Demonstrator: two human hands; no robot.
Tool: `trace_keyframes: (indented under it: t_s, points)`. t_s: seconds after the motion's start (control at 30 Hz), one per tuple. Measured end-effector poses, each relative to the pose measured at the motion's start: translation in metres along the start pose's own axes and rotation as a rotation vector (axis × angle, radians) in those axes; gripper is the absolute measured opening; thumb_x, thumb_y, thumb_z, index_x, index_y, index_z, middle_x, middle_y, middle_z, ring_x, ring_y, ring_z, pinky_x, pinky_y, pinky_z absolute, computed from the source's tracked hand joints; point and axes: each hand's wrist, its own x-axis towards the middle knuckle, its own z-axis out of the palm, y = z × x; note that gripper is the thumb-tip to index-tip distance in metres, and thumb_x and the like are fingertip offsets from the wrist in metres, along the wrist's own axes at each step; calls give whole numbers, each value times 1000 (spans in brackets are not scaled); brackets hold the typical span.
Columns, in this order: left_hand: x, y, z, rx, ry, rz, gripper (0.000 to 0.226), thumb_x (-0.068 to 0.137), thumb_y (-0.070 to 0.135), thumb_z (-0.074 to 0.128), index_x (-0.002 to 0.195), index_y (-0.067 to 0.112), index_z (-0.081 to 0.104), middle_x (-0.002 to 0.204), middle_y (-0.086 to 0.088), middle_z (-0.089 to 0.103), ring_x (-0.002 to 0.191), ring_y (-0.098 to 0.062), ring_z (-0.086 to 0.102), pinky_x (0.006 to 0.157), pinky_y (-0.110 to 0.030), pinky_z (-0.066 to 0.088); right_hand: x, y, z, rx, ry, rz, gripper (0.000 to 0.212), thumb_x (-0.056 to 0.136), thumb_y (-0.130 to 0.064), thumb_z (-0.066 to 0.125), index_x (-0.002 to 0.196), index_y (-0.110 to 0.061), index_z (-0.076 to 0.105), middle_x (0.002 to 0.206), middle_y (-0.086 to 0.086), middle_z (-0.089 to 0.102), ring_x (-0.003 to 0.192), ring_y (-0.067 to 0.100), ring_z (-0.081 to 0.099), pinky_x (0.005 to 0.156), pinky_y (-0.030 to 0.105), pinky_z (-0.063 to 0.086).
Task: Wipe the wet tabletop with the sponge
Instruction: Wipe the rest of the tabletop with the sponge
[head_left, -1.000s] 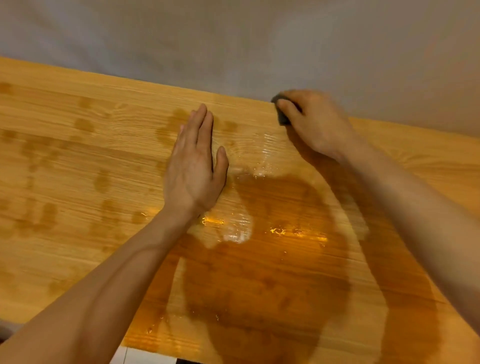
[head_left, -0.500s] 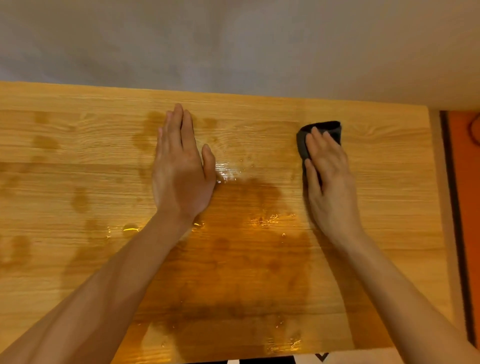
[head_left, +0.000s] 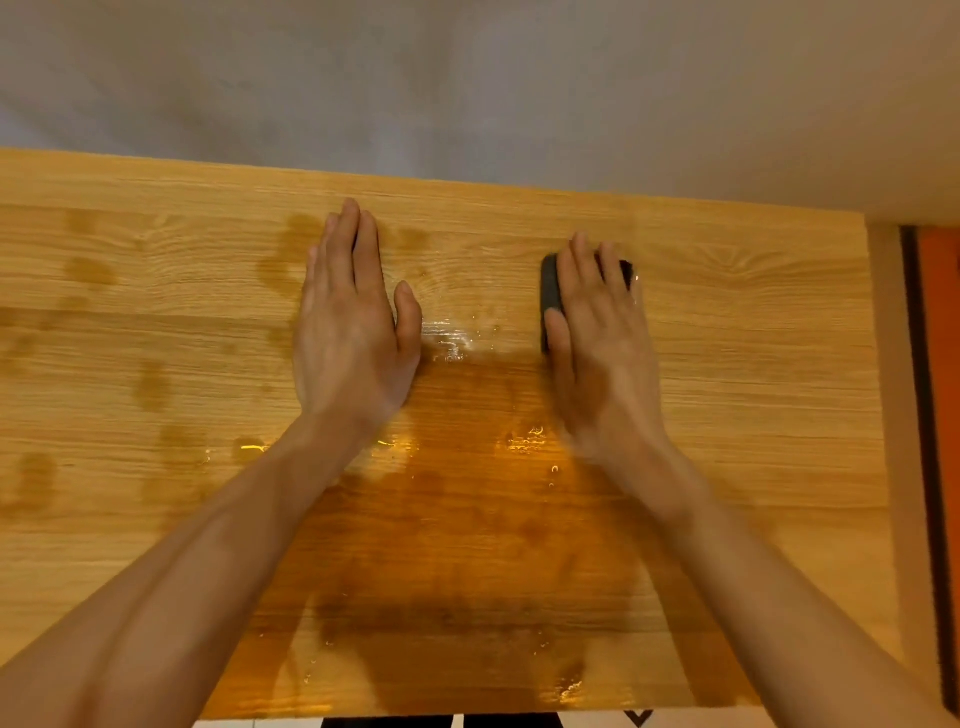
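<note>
sponge (head_left: 551, 291), dark and mostly hidden, lies flat on the wooden tabletop (head_left: 753, 364) toward its far right part, under the right hand (head_left: 597, 338). that hand presses it down with straight fingers laid over the top and the thumb along its left edge; it looks more like a flat press than a curled hold. the left hand (head_left: 353, 332) rests palm down on the wood to the left, fingers straight and together, holding nothing.

judging by this, the wiping stroke is under way. a shiny wet patch (head_left: 452, 338) sits between the two hands, and more glints (head_left: 524, 441) lie nearer the body by the right wrist, with a broad dark damp area across the near middle. the next move probably calls for dragging the sponge left or back toward the body through those puddles, keeping even pressure so the water is taken up, not smeared.
</note>
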Motion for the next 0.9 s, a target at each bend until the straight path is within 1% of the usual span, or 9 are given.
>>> trace_keyframes:
  t_s: [0.1, 0.17, 0.3, 0.37, 0.5, 0.6, 0.77, 0.83, 0.9]
  points:
    - [1, 1, -1, -14, 7, 7, 62, 106, 28, 33, 158, -2, 22, 168, -15, 20, 157, -28, 15, 129, -33, 7, -43, 3, -6, 85, -91, -101, 50, 104, -25, 34, 152, -10, 26, 160, 3, 20, 150, 18, 8, 123, 38, 5]
    - [4, 2, -2, -25, 4, -2, 62, 106, 29, 34, 158, -2, 23, 167, -16, 21, 157, -28, 16, 129, -35, 10, -17, 12, -10, 13, -135, -140, 51, 104, -26, 29, 152, -9, 25, 160, 6, 20, 150, 21, 9, 123, 40, 7]
    - [6, 2, -4, -29, 6, -14, 62, 105, 29, 35, 158, -1, 25, 167, -15, 22, 156, -27, 17, 129, -35, 11, 70, 10, -1, -29, -38, 8, 51, 106, -29, 20, 153, -9, 19, 161, 7, 16, 150, 22, 6, 123, 39, 4]
    - [4, 3, -5, -42, 9, -23, 62, 105, 29, 36, 158, 0, 26, 167, -14, 23, 156, -27, 18, 129, -34, 11, 63, 3, 5, -9, -6, 32, 50, 106, -27, 21, 153, -9, 20, 161, 6, 18, 150, 21, 7, 123, 40, 4]
    - [3, 4, -5, -52, 20, -27, 61, 104, 28, 39, 157, 0, 28, 167, -12, 24, 156, -25, 18, 127, -29, 7, -34, -3, 4, -109, -103, -172, 52, 103, -24, 21, 151, -6, 24, 160, 8, 21, 149, 24, 11, 122, 45, 10]
    - [4, 4, -6, -54, 31, -22, 60, 104, 28, 39, 156, 0, 30, 166, -13, 26, 155, -25, 20, 127, -27, 6, -30, 5, -2, -110, -161, -282, 51, 103, -25, 22, 150, -6, 28, 159, 9, 24, 148, 25, 16, 121, 42, 9]
    - [3, 3, -7, -64, 50, -5, 58, 105, 28, 40, 155, -1, 32, 165, -13, 29, 154, -25, 24, 128, -33, 13, 75, -13, 8, -26, -89, -90, 50, 107, -30, 20, 153, -10, 19, 162, 6, 15, 150, 21, 5, 122, 37, 0]
    - [2, 3, -6, -62, 51, 2, 58, 105, 28, 39, 155, -1, 33, 165, -14, 29, 154, -25, 24, 128, -33, 13, 67, -23, 18, -22, -46, -35, 50, 106, -27, 21, 153, -9, 19, 162, 7, 15, 150, 22, 5, 123, 40, 3]
    - [1, 4, -6, -55, 50, -3, 58, 105, 29, 39, 155, -1, 33, 165, -13, 29, 154, -25, 24, 128, -31, 11, 24, -30, 20, -18, -33, -101, 50, 104, -22, 28, 152, -8, 23, 160, 9, 20, 149, 25, 10, 122, 44, 7]
